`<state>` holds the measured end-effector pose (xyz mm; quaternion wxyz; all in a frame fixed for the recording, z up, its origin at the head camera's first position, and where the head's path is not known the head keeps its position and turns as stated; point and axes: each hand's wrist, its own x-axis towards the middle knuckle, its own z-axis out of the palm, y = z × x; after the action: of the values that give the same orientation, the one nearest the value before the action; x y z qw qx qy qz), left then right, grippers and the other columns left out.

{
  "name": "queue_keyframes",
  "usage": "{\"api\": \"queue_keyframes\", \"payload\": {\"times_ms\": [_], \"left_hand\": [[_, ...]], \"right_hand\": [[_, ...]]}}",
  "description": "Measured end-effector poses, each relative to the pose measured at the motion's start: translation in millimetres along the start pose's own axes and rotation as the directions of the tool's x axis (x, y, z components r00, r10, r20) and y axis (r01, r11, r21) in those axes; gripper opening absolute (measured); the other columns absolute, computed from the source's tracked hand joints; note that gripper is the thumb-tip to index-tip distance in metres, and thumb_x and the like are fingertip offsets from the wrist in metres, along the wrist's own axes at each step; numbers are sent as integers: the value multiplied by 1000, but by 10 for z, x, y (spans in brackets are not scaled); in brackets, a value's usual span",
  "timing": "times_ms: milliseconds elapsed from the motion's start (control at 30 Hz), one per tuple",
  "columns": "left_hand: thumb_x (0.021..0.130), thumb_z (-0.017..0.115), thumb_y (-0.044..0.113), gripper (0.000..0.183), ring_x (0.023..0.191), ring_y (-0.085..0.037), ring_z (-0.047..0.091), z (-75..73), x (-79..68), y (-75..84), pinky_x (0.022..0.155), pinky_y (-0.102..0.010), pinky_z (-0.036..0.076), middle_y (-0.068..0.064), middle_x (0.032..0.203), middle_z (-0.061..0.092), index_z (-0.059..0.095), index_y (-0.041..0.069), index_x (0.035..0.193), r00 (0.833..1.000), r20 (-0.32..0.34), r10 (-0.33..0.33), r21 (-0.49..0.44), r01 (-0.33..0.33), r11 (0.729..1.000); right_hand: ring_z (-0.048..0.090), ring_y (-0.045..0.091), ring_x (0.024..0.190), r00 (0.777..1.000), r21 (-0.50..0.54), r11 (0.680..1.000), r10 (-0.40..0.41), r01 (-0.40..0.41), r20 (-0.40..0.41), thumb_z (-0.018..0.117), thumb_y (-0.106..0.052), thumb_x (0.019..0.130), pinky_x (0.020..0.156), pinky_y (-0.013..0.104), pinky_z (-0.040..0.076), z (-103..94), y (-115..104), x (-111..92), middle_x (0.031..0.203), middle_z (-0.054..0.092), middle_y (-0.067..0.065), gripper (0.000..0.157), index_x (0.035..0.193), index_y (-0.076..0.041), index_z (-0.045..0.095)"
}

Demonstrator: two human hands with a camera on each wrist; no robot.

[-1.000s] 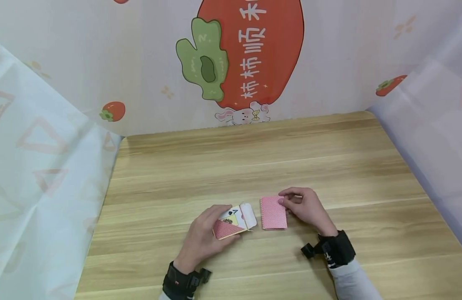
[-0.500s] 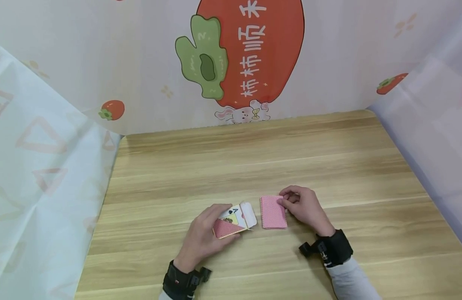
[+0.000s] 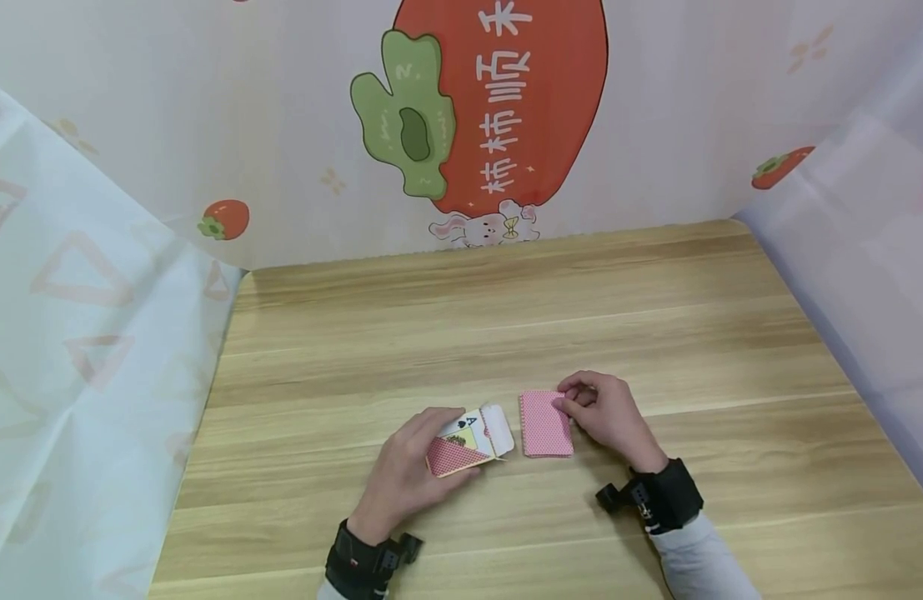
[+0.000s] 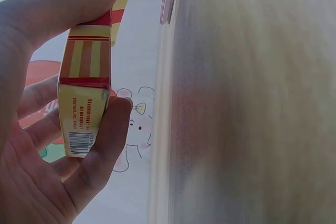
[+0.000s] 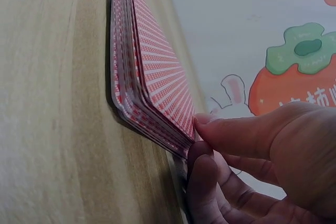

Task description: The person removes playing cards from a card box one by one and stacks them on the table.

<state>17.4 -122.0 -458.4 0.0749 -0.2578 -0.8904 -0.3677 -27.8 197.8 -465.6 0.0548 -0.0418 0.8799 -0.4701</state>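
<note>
Hardly anything has moved: my right wrist sits a touch further in, while the box and the deck lie nearly where they did. Nearest me, a black band point(image 3: 362, 557) wraps my left wrist; the sleeve behind it is mostly cut off. My left hand point(image 3: 401, 475) grips the card box point(image 3: 455, 460), thumb along one narrow side and fingers round the other, probably to steady it without covering the white flap point(image 3: 497, 430), which stands open toward the deck. The box looks raised off the table point(image 3: 431, 333). I can't tell whether its ace is printed or a card showing. Just beside it, on the table, lies the deck of cards point(image 3: 546, 429), backs up; my right hand point(image 3: 614, 421) pinches its far right corner, likely to keep the stack together. My lower fingertips are partly hidden there. Beyond, the printed backdrop point(image 3: 296, 100) is cropped at the top.
</note>
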Motion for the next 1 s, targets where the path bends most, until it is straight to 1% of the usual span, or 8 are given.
{"api": "queue_keyframes", "payload": {"times_ms": [200, 367, 467, 600, 733, 833, 900, 1000], "left_hand": [[68, 95, 38, 78, 106, -12, 66, 1, -3, 6, 84, -35, 59, 2, 126, 69, 64, 14, 135, 1000, -5, 6, 4, -6, 1000], [70, 93, 41, 76, 106, -9, 65, -14, -4, 17, 85, -33, 58, 3, 126, 69, 64, 15, 135, 1000, 6, -11, 13, 10, 1000], [70, 93, 41, 75, 107, -8, 65, -12, 0, 26, 84, -32, 58, 5, 126, 68, 65, 15, 134, 1000, 9, -13, 10, 13, 1000], [68, 94, 39, 76, 107, -7, 65, 6, 1, 40, 84, -31, 58, 6, 126, 68, 65, 15, 134, 1000, 9, -11, -4, 11, 1000], [67, 95, 39, 77, 106, -7, 65, 16, -7, 51, 82, -30, 58, 6, 126, 68, 65, 15, 134, 1000, 8, -6, -10, 6, 1000], [67, 95, 39, 77, 105, -9, 65, 24, -12, 56, 80, -31, 58, 4, 126, 69, 65, 14, 134, 1000, 5, 13, -13, -13, 1000], [68, 94, 39, 77, 106, -11, 65, 27, -13, 58, 80, -33, 58, 2, 126, 69, 65, 13, 134, 1000, 2, 30, -17, -30, 999], [69, 94, 39, 77, 107, -13, 66, 29, -13, 60, 81, -34, 58, 1, 127, 69, 64, 12, 135, 999, -3, 44, -24, -44, 999]], "right_hand": [[66, 15, 66, 1000, 34, 999, 22, -22, 12, 82, -13, 86, 59, 25, 48, -25, -29, -14, 80, 71, 5, 19, 100, -3, 75], [68, 16, 69, 999, 65, 997, 30, -31, 13, 80, -14, 88, 59, 25, 50, -24, -51, -20, 83, 72, 6, 19, 103, -3, 75], [71, 19, 72, 999, 146, 989, 23, -27, 29, 76, -13, 92, 60, 28, 55, -17, -85, -30, 87, 72, 10, 17, 104, -1, 74], [71, 28, 71, 997, 297, 955, -26, 2, 79, 71, -13, 95, 59, 36, 59, 12, -194, -68, 86, 71, 20, 18, 104, 2, 73], [71, 33, 70, 983, 368, 929, -104, 41, 153, 71, -17, 96, 59, 36, 59, 82, -320, -124, 87, 72, 22, 23, 106, 3, 73], [73, 35, 75, 962, 419, 907, -156, 50, 224, 72, -16, 96, 63, 39, 61, 149, -402, -168, 91, 72, 22, 25, 109, 4, 72], [74, 32, 79, 949, 448, 893, -176, 42, 263, 73, -13, 94, 65, 41, 62, 193, -442, -189, 97, 72, 20, 23, 110, 4, 71], [73, 24, 79, 934, 462, 885, -205, 49, 294, 75, -9, 91, 66, 39, 62, 249, -473, -201, 99, 69, 17, 21, 109, 2, 70]]}}
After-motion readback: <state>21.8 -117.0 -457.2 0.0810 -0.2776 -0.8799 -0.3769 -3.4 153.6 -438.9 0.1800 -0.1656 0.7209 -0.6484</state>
